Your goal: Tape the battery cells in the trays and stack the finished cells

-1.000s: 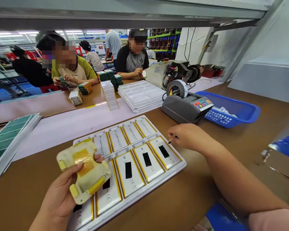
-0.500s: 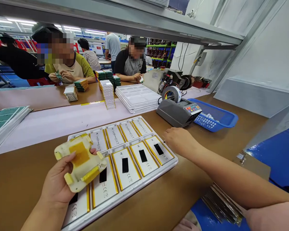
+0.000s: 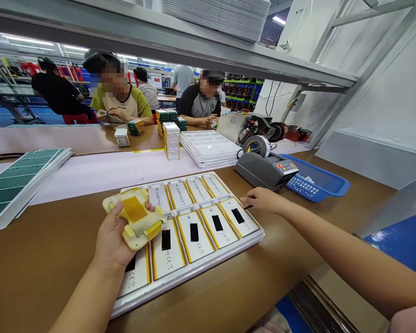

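Observation:
My left hand [image 3: 111, 237] grips a cream plastic fixture [image 3: 125, 208] with an amber tape square on its face and yellow tape on its edges. It is held over the left part of a white tray [image 3: 194, 268]. In the tray lie two rows of flat white battery packs [image 3: 189, 247] with yellow edges. The near-row packs bear black tape strips [image 3: 194, 232]; the visible far-row packs show none. Beyond the tray's right edge, my right hand [image 3: 263, 200] pinches a small dark strip [image 3: 248, 206], seemingly black tape. It is close to the grey tape dispenser [image 3: 260, 170].
A blue basket [image 3: 327, 187] stands right of the dispenser. Stacked white trays [image 3: 211, 147] and a tall pile of packs [image 3: 172, 141] stand behind. Green-faced sheets [image 3: 17, 180] lie at left. A metal shelf beam [image 3: 194, 44] crosses overhead. Co-workers sit across the bench.
The view has shifted, so the scene sits further right. My right hand now shows a dark strip at its fingertips. The fixture stays in my left hand.

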`<state>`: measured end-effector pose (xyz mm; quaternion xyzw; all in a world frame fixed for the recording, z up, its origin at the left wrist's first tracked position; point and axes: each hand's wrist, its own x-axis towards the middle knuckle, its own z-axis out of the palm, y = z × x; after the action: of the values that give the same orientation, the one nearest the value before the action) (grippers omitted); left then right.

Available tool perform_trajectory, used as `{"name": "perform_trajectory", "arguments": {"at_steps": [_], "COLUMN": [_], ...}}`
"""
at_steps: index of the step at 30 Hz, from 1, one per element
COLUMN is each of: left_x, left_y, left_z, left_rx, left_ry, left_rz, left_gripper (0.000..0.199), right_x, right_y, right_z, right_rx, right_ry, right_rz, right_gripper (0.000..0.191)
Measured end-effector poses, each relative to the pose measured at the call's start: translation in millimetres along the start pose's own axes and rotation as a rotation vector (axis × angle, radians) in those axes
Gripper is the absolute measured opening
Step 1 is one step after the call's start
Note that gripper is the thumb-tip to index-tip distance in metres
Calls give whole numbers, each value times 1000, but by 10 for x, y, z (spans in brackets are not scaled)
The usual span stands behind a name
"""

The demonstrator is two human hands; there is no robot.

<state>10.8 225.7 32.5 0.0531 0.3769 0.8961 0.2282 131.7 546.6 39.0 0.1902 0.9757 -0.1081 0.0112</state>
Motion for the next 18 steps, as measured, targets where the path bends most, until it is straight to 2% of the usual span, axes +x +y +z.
{"name": "perform_trajectory", "arguments": {"at_steps": [2, 4, 8, 11, 14, 16, 18], "left_x": [-4, -7, -31, -56, -74, -94, -122], "left_y": [-1, -2, -9, -22, -31, -29, -21], "left_z": [-3, -10, -39, -75, -115, -123, -113], "left_rx": [-8, -4, -33, -86, -159, -206, -231], "left_ry": [4, 12, 6, 5, -47, -106, -149], "left_rz": [-22, -35, -37, -79, -130, -132, -125], "left_gripper": [35, 36, 38, 42, 45, 46, 48], "right_x": [22, 10, -32, 13, 145, 236, 306], "right_y": [27, 22, -17, -140, -546, -983, -1468], "right_z": [-18, 0, 9, -140, -296, -295, -202], "right_rx": [329, 491, 432, 448, 595, 698, 750], "right_ry": [-125, -210, -332, -306, -250, -289, -331], "right_rz": [6, -34, -35, -35, -130, -222, -284], "right_gripper": [42, 42, 36, 38, 35, 30, 23]}}
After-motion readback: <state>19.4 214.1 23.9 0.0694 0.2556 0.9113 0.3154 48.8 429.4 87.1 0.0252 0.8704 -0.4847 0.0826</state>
